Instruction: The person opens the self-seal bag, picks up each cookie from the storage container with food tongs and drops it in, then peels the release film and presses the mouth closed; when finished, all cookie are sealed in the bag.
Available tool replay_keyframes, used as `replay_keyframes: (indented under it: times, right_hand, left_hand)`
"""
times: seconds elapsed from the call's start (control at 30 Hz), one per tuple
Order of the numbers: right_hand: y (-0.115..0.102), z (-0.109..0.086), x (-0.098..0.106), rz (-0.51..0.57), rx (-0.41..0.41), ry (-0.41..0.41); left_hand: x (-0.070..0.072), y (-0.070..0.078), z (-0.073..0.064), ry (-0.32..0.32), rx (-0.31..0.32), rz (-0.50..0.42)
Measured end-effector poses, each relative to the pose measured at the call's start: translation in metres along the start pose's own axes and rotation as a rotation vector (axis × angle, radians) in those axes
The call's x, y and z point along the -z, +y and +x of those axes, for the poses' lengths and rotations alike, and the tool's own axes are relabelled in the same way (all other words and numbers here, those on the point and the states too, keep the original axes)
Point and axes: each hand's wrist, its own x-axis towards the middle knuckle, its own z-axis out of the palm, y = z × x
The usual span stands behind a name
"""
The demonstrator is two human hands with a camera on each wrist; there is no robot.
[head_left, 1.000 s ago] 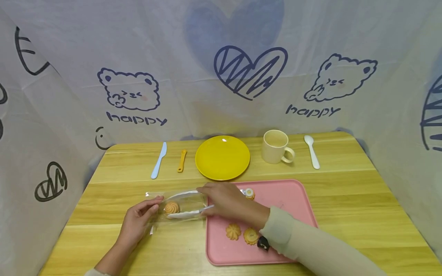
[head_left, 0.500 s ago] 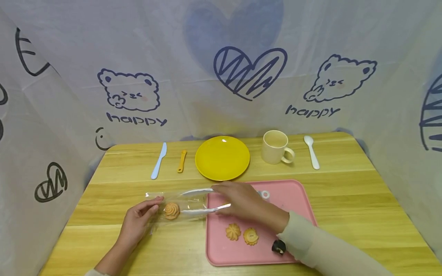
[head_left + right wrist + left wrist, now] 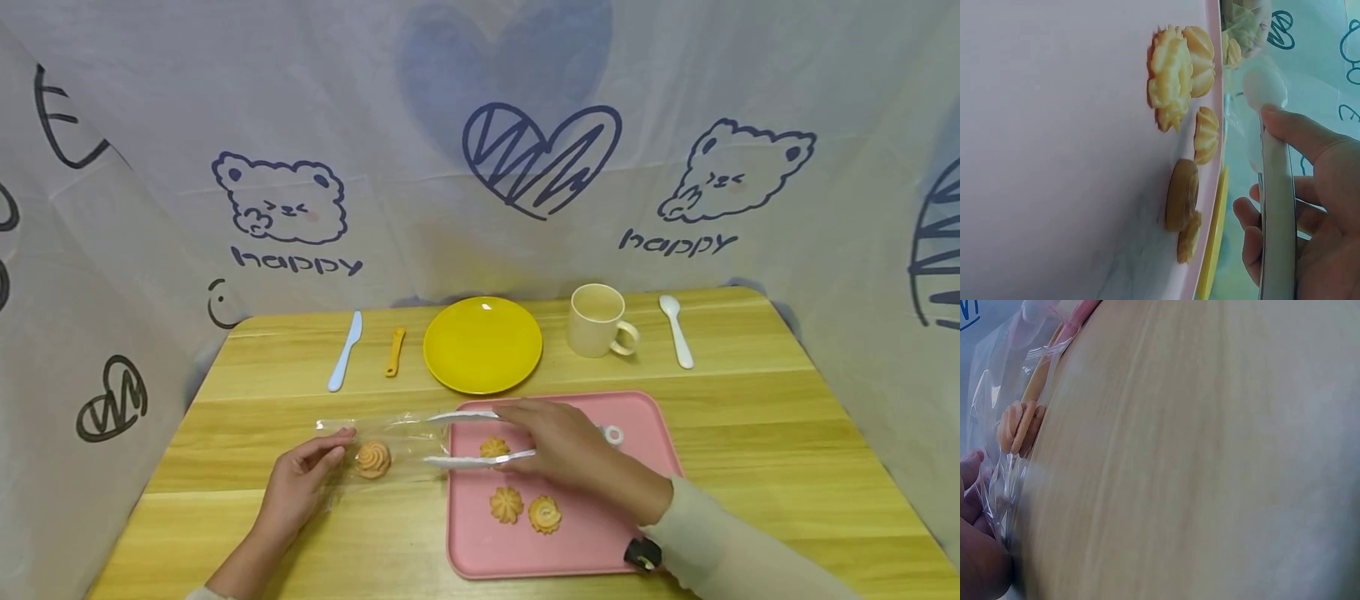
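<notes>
1. The left hand (image 3: 300,483) rests on the wooden table (image 3: 750,417), its fingertips pinching the left end of a clear plastic bag (image 3: 401,450).
2. The bag lies flat on the table, just left of the pink tray (image 3: 645,417), with 1 swirl cookie (image 3: 372,458) inside it near the left hand.
3. In the left wrist view the same cookie (image 3: 1019,425) shows edge-on through the crinkled bag film (image 3: 997,481), close to the fingers (image 3: 972,481).
4. The right hand (image 3: 573,446) is over the tray, its fingers curled around white plastic tongs (image 3: 480,437).
5. The tong arms point left toward the bag's open end, and a second swirl cookie (image 3: 493,447) sits between them at the tray's left edge; I cannot tell whether they squeeze it.
6. 2 more cookies (image 3: 525,508) lie side by side on the tray, nearer the person.
7. The right wrist view shows the thumb and fingers closed round the tong handle (image 3: 1277,206), with cookies (image 3: 1179,69) along the tray rim.
8. Along the far side of the table lie a light-blue plastic knife (image 3: 345,350), a small yellow utensil (image 3: 394,350), a yellow plate (image 3: 482,343), a cream mug (image 3: 600,321) and a white spoon (image 3: 677,329).
9. A small white ring-shaped object (image 3: 613,434) lies on the tray just beyond the right hand.
</notes>
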Motion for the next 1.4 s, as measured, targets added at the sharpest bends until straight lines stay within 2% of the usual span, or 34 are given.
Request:
replay_keyframes:
  times: [0.23, 0.47, 0.7, 1.1, 1.4]
  right_hand:
    - [0.008, -0.015, 0.004, -0.041, -0.019, 0.015]
    - [0.015, -0.032, 0.005, -0.041, 0.011, 0.052]
    - [0.022, -0.051, 0.006, -0.057, 0.006, 0.093]
    - [0.038, -0.088, 0.009, -0.105, 0.007, 0.12]
    - [0.049, -0.117, 0.015, -0.1, -0.005, 0.068]
  left_hand:
    - [0.001, 0.0, -0.001, -0.001, 0.015, 0.004]
    - [0.0, 0.001, -0.002, 0.0, 0.009, 0.012]
    - [0.001, -0.001, 0.0, 0.003, -0.004, 0.017]
    - [0.002, -0.004, 0.002, -0.007, 0.001, 0.014]
    - [0.002, -0.005, 0.003, -0.005, -0.001, 0.02]
